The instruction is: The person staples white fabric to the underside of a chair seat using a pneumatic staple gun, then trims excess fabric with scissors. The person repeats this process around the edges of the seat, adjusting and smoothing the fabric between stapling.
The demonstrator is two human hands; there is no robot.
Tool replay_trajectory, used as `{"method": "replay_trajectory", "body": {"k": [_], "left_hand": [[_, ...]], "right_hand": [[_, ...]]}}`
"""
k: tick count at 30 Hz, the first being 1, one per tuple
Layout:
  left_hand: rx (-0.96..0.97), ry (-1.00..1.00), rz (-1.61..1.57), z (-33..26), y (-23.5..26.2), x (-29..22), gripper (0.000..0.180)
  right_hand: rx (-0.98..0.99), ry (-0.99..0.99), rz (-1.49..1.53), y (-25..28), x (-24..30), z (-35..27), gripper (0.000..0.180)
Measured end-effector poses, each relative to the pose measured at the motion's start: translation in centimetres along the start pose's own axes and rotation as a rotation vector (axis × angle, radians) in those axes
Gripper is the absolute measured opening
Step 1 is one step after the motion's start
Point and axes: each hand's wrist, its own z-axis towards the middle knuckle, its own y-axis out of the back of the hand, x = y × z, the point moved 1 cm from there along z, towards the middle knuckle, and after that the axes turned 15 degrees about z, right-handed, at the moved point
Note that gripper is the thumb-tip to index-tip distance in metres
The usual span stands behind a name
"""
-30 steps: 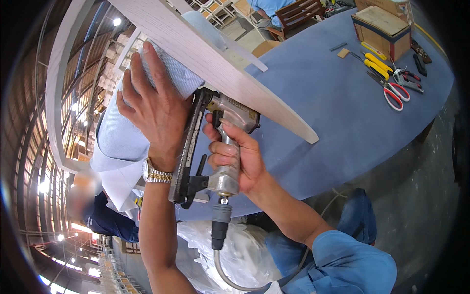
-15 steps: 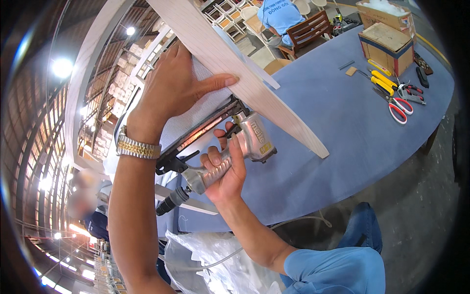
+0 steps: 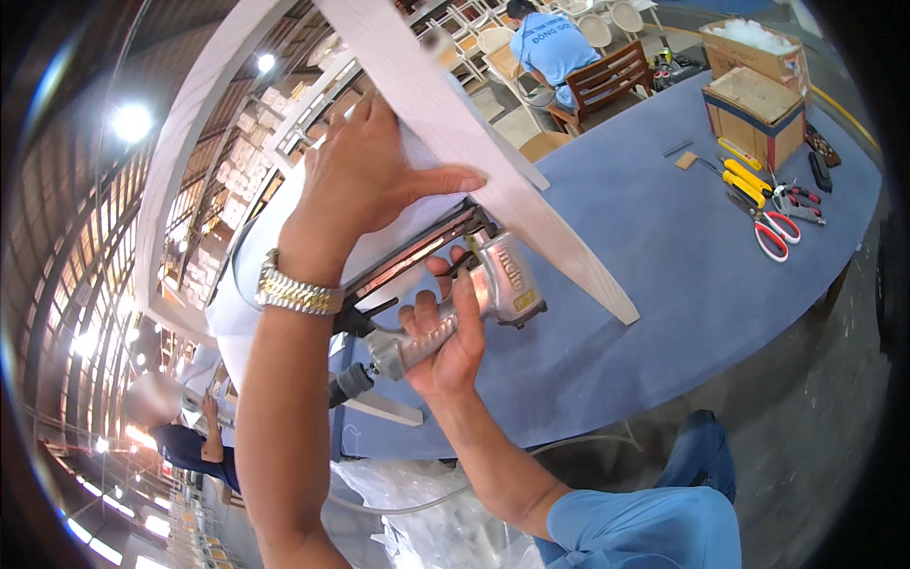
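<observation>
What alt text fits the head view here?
The right hand grips a silver pneumatic staple gun against a pale wooden frame, which the left hand presses flat. Beyond, scissors and cardboard boxes sit on a blue table.

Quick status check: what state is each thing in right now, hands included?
Left hand: pressed flat on white fabric.
Right hand: gripping the staple gun, nose against the wooden frame.
Air hose: plugged into the gun's handle.
Cardboard box: closed.
Red scissors: shut, lying on the blue table.
</observation>
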Motion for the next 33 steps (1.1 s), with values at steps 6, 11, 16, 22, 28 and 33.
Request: {"method": "replay_trajectory", "body": {"k": [6,11,16,22,28,33], "left_hand": [[0.172,0.154,0.051,-1.5,-2.1,-0.3,0.121],[0.083,0.105,0.059,2.1,-2.9,-2.5,0.136],[-0.191,0.094,0.094,1.4,-4.7,0.5,0.132],[-0.329,0.063,0.149,-1.1,-6.1,2.3,0.128],[-0.468,-0.089,0.051,-2.1,-5.7,0.5,0.116],[-0.364,-0.030,0.391,-7.0,-3.6,0.7,0.122]], "right_hand": [[0.058,-0.383,0.058,1.4,0.9,-0.9,0.024],[0.053,-0.276,-0.253,1.4,7.6,2.6,0.030],[-0.046,-0.716,0.057,2.5,14.9,1.2,0.039],[-0.176,-0.927,0.582,2.6,15.1,-3.6,0.040],[0.013,-0.914,0.430,1.4,16.9,-1.9,0.042],[-0.162,-0.805,0.795,2.6,11.1,-4.9,0.043]]}}
